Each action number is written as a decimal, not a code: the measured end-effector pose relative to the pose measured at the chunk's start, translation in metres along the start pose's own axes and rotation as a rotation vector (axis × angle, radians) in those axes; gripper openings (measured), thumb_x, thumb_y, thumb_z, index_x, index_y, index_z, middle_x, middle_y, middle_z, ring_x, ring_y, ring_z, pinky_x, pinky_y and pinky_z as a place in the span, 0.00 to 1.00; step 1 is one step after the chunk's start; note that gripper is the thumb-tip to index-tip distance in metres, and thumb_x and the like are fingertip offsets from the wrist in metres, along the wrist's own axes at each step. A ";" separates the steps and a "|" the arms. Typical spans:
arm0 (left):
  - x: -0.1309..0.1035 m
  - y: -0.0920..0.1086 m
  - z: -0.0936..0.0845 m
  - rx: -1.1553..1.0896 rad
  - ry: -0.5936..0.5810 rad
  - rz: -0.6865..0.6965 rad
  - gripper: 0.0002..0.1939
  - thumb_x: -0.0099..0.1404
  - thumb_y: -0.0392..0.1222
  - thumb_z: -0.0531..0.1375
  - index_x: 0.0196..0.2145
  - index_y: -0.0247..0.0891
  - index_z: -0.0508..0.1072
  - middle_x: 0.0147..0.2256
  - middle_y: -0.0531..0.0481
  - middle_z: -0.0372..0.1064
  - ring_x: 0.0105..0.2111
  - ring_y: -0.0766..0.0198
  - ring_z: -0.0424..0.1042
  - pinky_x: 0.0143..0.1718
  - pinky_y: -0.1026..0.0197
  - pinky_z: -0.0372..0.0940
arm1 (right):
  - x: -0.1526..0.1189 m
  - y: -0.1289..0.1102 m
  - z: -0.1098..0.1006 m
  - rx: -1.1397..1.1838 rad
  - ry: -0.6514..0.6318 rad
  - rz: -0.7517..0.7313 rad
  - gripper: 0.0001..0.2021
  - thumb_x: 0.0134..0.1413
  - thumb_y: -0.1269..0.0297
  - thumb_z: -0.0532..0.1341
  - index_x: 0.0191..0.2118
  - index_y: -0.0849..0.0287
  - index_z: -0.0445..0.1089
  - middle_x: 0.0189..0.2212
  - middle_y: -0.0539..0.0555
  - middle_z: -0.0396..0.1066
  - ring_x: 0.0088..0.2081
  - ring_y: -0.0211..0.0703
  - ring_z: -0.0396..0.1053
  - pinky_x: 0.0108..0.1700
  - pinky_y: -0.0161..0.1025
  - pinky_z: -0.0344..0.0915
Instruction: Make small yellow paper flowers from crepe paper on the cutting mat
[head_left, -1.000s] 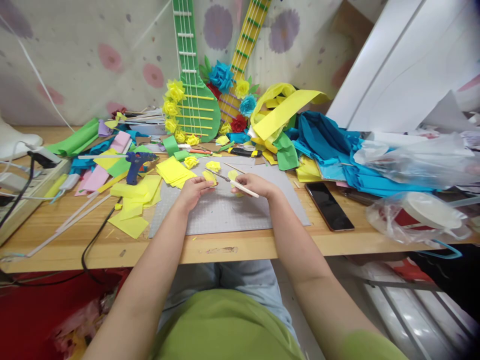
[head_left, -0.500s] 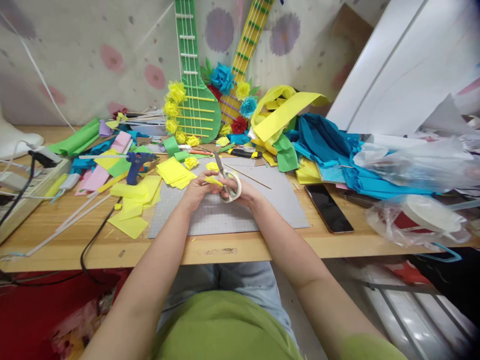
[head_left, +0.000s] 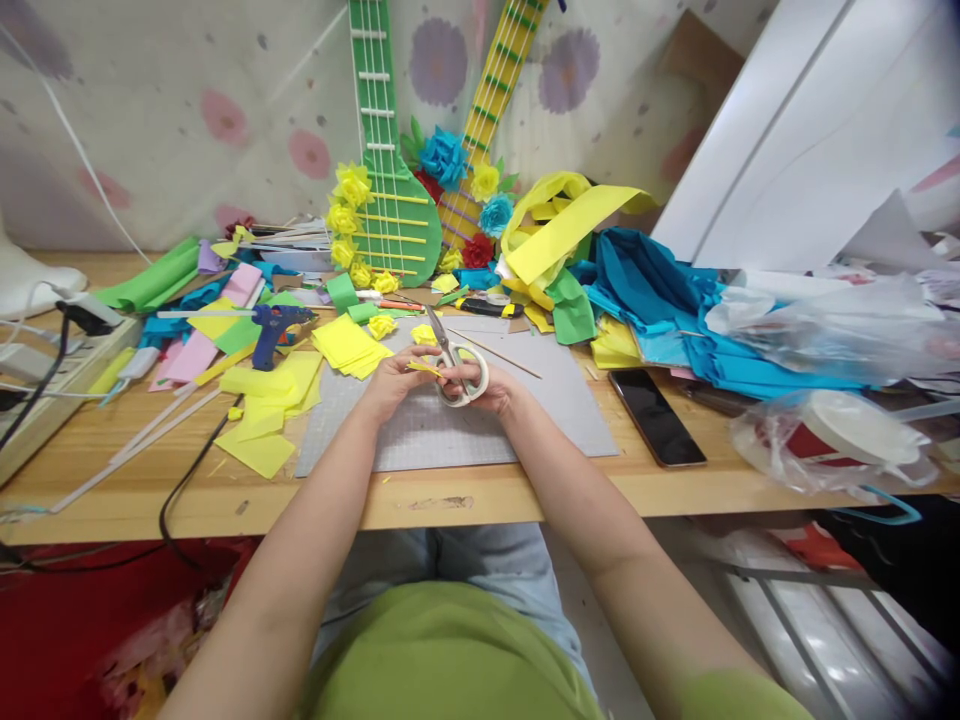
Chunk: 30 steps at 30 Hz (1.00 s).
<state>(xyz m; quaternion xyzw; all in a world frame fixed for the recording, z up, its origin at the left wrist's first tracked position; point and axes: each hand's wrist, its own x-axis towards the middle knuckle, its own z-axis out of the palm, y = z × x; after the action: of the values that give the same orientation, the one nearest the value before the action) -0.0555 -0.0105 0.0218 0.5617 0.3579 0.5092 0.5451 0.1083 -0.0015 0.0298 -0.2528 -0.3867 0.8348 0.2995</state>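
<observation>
Over the grey cutting mat [head_left: 555, 420], my left hand [head_left: 391, 388] pinches a small folded piece of yellow paper [head_left: 424, 369]. My right hand [head_left: 491, 388] is closed around the white-handled scissors [head_left: 482, 372], whose blades point up and away from me. The fingertips of both hands meet near the yellow paper, and the right fingers are partly hidden behind the scissor handles. Just beyond my left hand lie a stack of yellow paper squares [head_left: 351, 346] and a small yellow paper flower [head_left: 382, 326]. A thin wooden stick [head_left: 506, 358] rests on the mat behind the scissors.
A blue glue gun [head_left: 271, 330] and loose yellow sheets [head_left: 262, 440] lie at left. Paper-covered green [head_left: 401, 225] and yellow instruments lean on the wall. At right are a phone [head_left: 657, 416], blue paper [head_left: 652, 290] and a plastic-wrapped cup [head_left: 832, 440]. A utility knife [head_left: 489, 307] lies behind the mat.
The yellow paper has turned and now shows a thinner edge. The scissors have shifted slightly right with my right hand. Both hands keep their hold.
</observation>
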 end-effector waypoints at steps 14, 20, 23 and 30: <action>0.003 -0.005 0.016 -0.335 0.238 -0.221 0.16 0.42 0.40 0.67 0.31 0.35 0.73 0.33 0.48 0.71 0.36 0.63 0.70 0.38 0.59 0.65 | 0.017 0.009 0.002 -0.396 0.698 -0.568 0.19 0.31 0.59 0.65 0.31 0.57 0.57 0.21 0.43 0.61 0.21 0.31 0.58 0.24 0.33 0.56; 0.006 -0.004 0.027 -0.404 0.379 -0.213 0.09 0.45 0.41 0.66 0.24 0.34 0.71 0.27 0.51 0.70 0.30 0.68 0.69 0.34 0.64 0.65 | 0.021 0.025 0.009 -0.729 0.795 -0.640 0.15 0.40 0.56 0.60 0.34 0.55 0.57 0.29 0.47 0.65 0.29 0.36 0.63 0.33 0.36 0.60; 0.006 -0.002 0.028 -0.429 0.420 -0.233 0.10 0.43 0.39 0.66 0.21 0.34 0.70 0.24 0.52 0.69 0.27 0.70 0.68 0.33 0.64 0.65 | 0.021 0.028 0.013 -0.838 0.820 -0.621 0.13 0.44 0.55 0.58 0.34 0.55 0.56 0.30 0.47 0.66 0.30 0.37 0.64 0.34 0.36 0.59; 0.007 -0.002 0.018 -0.445 0.558 -0.163 0.11 0.42 0.38 0.67 0.23 0.34 0.70 0.26 0.53 0.69 0.27 0.71 0.69 0.35 0.63 0.65 | 0.002 0.006 0.013 -1.200 0.905 -0.354 0.15 0.46 0.49 0.55 0.35 0.54 0.58 0.28 0.48 0.67 0.30 0.40 0.64 0.33 0.36 0.55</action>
<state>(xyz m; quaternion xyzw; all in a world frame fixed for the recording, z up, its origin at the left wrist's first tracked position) -0.0365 -0.0078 0.0231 0.2385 0.4168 0.6630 0.5743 0.0967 -0.0092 0.0318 -0.6230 -0.6475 0.2374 0.3691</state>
